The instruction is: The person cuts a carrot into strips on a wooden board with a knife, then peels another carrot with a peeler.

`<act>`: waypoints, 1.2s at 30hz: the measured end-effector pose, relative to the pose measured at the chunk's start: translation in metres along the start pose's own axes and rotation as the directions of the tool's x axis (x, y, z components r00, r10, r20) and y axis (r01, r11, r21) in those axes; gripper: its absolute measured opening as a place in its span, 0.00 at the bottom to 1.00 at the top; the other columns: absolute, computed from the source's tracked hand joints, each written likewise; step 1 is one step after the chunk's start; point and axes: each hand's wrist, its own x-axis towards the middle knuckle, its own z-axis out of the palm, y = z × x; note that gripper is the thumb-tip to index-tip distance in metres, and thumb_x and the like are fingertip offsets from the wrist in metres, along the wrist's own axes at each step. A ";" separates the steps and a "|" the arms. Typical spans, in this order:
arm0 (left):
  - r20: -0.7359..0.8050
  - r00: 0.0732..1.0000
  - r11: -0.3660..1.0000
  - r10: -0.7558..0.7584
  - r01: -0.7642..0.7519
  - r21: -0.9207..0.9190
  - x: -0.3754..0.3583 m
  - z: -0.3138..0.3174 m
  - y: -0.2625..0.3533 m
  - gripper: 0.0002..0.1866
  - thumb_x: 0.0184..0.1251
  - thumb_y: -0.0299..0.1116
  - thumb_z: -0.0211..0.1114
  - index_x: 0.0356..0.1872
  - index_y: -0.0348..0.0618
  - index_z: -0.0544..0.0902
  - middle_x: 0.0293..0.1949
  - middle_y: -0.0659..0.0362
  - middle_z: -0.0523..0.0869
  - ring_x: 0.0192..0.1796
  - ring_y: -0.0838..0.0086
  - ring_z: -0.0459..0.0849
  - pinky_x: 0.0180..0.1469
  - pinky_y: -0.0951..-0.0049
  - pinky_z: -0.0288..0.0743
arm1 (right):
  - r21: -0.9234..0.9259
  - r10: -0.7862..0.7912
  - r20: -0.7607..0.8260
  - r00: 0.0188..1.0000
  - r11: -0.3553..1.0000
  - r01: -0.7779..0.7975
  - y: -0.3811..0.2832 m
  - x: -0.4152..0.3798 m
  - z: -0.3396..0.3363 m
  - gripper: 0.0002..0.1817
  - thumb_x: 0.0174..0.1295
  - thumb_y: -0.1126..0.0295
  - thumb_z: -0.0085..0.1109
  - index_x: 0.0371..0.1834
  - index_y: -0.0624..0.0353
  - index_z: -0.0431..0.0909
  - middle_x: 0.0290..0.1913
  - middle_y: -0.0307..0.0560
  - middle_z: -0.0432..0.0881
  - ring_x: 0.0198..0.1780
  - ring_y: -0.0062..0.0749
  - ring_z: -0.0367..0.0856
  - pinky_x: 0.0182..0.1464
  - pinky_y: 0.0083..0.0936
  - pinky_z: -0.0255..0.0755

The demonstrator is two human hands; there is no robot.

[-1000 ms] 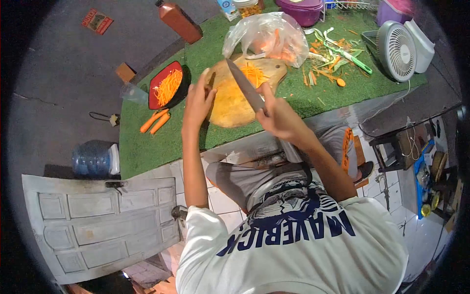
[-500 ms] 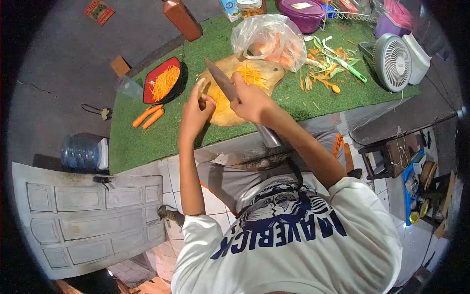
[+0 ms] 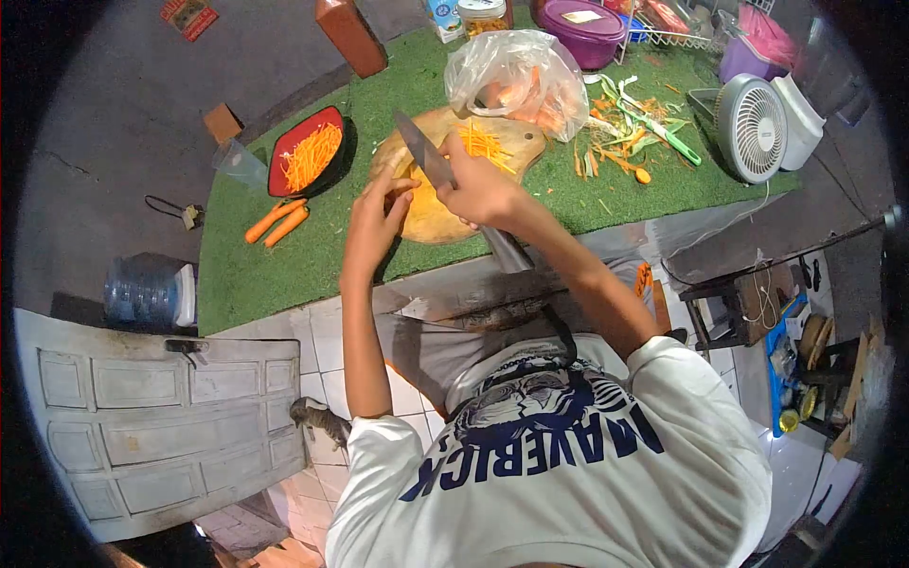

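Note:
My right hand (image 3: pixel 481 194) is closed round the handle of a large kitchen knife (image 3: pixel 423 150), its wide blade slanting up and left over a wooden cutting board (image 3: pixel 437 225). My left hand (image 3: pixel 377 225) rests at the board's left side, fingers bent and fingertips down beside the blade. A bit of orange carrot (image 3: pixel 410 170) shows by those fingertips; the rest of it is hidden. Right of the blade lies a pile of carrot strips (image 3: pixel 486 144). More shredded carrot (image 3: pixel 312 157) fills a red and black bowl (image 3: pixel 280 180), with two whole carrots (image 3: pixel 286 225) in front of it.
Behind the board sits a plastic bag (image 3: pixel 516 71) with carrots inside. Peelings and a green-handled peeler (image 3: pixel 684 148) lie to the right, near a small fan (image 3: pixel 753 128). A brown bottle (image 3: pixel 350 38) and purple tub (image 3: pixel 582 33) stand at the back. A cat (image 3: pixel 320 418) is on the floor.
My left hand has lowered its raised fingers, which now bend down onto the board near the blade. The knife stays in my right hand. The whole view has shifted slightly.

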 end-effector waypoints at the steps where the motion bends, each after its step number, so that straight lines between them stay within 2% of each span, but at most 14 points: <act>1: -0.002 1.000 1.000 0.002 -0.002 0.000 0.000 -0.001 0.002 0.38 0.66 0.24 0.69 0.77 0.47 0.66 0.47 0.56 0.91 0.32 0.76 0.77 0.38 0.72 0.76 | -0.021 -0.036 -0.017 0.999 0.999 0.035 0.001 0.001 0.001 0.24 0.60 0.73 0.58 0.56 0.65 0.59 0.35 0.75 0.82 0.40 0.71 0.84 0.42 0.55 0.77; 3: 0.014 0.983 0.982 -0.186 0.186 -0.023 0.000 -0.002 0.011 0.37 0.70 0.31 0.69 0.78 0.47 0.65 0.50 0.59 0.91 0.32 0.79 0.76 0.40 0.74 0.76 | -0.036 -0.049 -0.019 0.999 0.998 0.048 0.000 0.000 0.001 0.24 0.60 0.73 0.57 0.56 0.66 0.59 0.35 0.76 0.82 0.40 0.71 0.84 0.43 0.55 0.77; 6: -0.071 0.983 0.984 -0.172 0.168 -0.054 0.000 0.004 0.012 0.38 0.70 0.32 0.69 0.79 0.47 0.63 0.49 0.59 0.91 0.31 0.78 0.75 0.40 0.73 0.77 | -0.065 -0.064 -0.013 0.998 0.996 0.063 -0.002 0.003 0.004 0.23 0.60 0.74 0.57 0.55 0.67 0.59 0.36 0.76 0.82 0.42 0.72 0.84 0.44 0.56 0.77; 10: -0.045 0.981 0.981 -0.190 0.188 -0.045 0.001 0.004 0.012 0.39 0.70 0.31 0.69 0.80 0.47 0.62 0.51 0.58 0.91 0.31 0.78 0.75 0.39 0.73 0.76 | -0.165 -0.034 0.012 0.999 0.986 0.035 -0.006 0.005 0.004 0.22 0.60 0.75 0.56 0.55 0.67 0.59 0.36 0.77 0.82 0.43 0.73 0.83 0.47 0.57 0.76; 13: -0.037 0.992 0.993 -0.119 0.119 -0.002 -0.001 0.003 0.018 0.38 0.71 0.30 0.67 0.80 0.48 0.62 0.53 0.57 0.91 0.32 0.78 0.76 0.38 0.73 0.77 | -0.154 -0.069 0.008 0.998 0.986 0.069 -0.006 0.001 0.000 0.22 0.60 0.76 0.56 0.55 0.67 0.59 0.36 0.77 0.82 0.43 0.73 0.83 0.48 0.58 0.76; 15: -0.028 0.990 0.988 -0.139 0.137 -0.070 0.000 0.003 0.011 0.35 0.69 0.29 0.68 0.77 0.48 0.68 0.53 0.54 0.89 0.35 0.68 0.78 0.46 0.67 0.77 | -0.144 -0.058 0.011 0.998 0.988 0.059 -0.005 0.004 0.002 0.22 0.60 0.75 0.56 0.55 0.67 0.59 0.37 0.77 0.82 0.44 0.73 0.83 0.48 0.57 0.76; 17: -0.015 0.995 0.995 -0.096 0.096 -0.009 -0.001 0.001 0.009 0.32 0.70 0.30 0.68 0.75 0.46 0.70 0.53 0.55 0.89 0.36 0.67 0.78 0.46 0.66 0.77 | -0.134 -0.048 0.012 0.999 0.990 0.049 -0.003 0.006 0.004 0.22 0.60 0.75 0.56 0.55 0.67 0.59 0.37 0.77 0.82 0.44 0.73 0.83 0.48 0.57 0.76; 18: 0.000 0.999 0.997 -0.054 0.054 0.053 -0.001 0.001 0.008 0.30 0.71 0.31 0.67 0.73 0.44 0.72 0.54 0.55 0.89 0.36 0.67 0.79 0.46 0.66 0.77 | -0.111 -0.065 -0.018 0.998 0.992 0.062 -0.002 0.006 0.005 0.22 0.61 0.76 0.53 0.57 0.66 0.59 0.33 0.74 0.81 0.39 0.70 0.83 0.42 0.55 0.76; 19: -0.002 0.999 0.997 -0.052 0.052 0.053 0.000 0.001 0.009 0.30 0.71 0.31 0.67 0.73 0.44 0.72 0.54 0.55 0.89 0.36 0.67 0.79 0.46 0.66 0.77 | -0.088 -0.081 -0.048 0.996 0.993 0.077 -0.001 0.006 0.006 0.22 0.62 0.77 0.50 0.59 0.65 0.60 0.30 0.72 0.81 0.34 0.67 0.84 0.37 0.52 0.76; 22: -0.026 0.991 0.990 -0.133 0.132 -0.054 0.001 0.005 0.006 0.27 0.70 0.32 0.69 0.69 0.41 0.75 0.53 0.56 0.90 0.36 0.67 0.79 0.45 0.66 0.77 | -0.172 -0.173 -0.137 0.975 0.974 0.148 0.008 0.011 0.011 0.21 0.63 0.76 0.50 0.59 0.65 0.60 0.31 0.74 0.81 0.36 0.69 0.83 0.39 0.53 0.76; 24: -0.050 0.997 0.998 -0.063 0.064 0.029 0.003 0.008 0.000 0.39 0.69 0.29 0.69 0.80 0.53 0.63 0.53 0.57 0.91 0.28 0.78 0.73 0.34 0.75 0.74 | -0.170 -0.164 -0.125 0.978 0.975 0.142 0.010 0.011 0.012 0.21 0.63 0.76 0.50 0.59 0.66 0.60 0.32 0.74 0.81 0.37 0.70 0.83 0.40 0.53 0.75; 29: -0.103 0.991 0.989 -0.085 0.097 0.109 0.006 0.016 0.009 0.43 0.64 0.32 0.75 0.80 0.54 0.64 0.50 0.57 0.92 0.25 0.78 0.68 0.32 0.74 0.71 | -0.149 -0.097 -0.037 0.995 0.985 0.091 -0.003 0.007 0.004 0.21 0.63 0.75 0.51 0.59 0.66 0.60 0.34 0.76 0.81 0.41 0.72 0.83 0.44 0.54 0.75; 31: -0.094 0.991 0.986 -0.098 0.110 0.128 0.007 0.017 0.008 0.44 0.63 0.33 0.76 0.79 0.54 0.64 0.50 0.57 0.92 0.25 0.78 0.67 0.31 0.73 0.70 | -0.182 -0.051 0.001 0.999 0.982 0.050 -0.005 0.008 0.002 0.23 0.61 0.73 0.59 0.54 0.67 0.58 0.37 0.74 0.83 0.46 0.71 0.83 0.48 0.56 0.76; 36: -0.160 0.985 0.991 -0.061 0.080 0.110 0.007 0.024 0.000 0.45 0.61 0.35 0.78 0.79 0.54 0.64 0.48 0.57 0.92 0.24 0.78 0.66 0.30 0.73 0.68 | -0.206 -0.069 -0.013 0.998 0.976 0.065 -0.003 0.008 0.003 0.23 0.62 0.73 0.60 0.53 0.68 0.59 0.38 0.74 0.83 0.47 0.71 0.83 0.49 0.56 0.76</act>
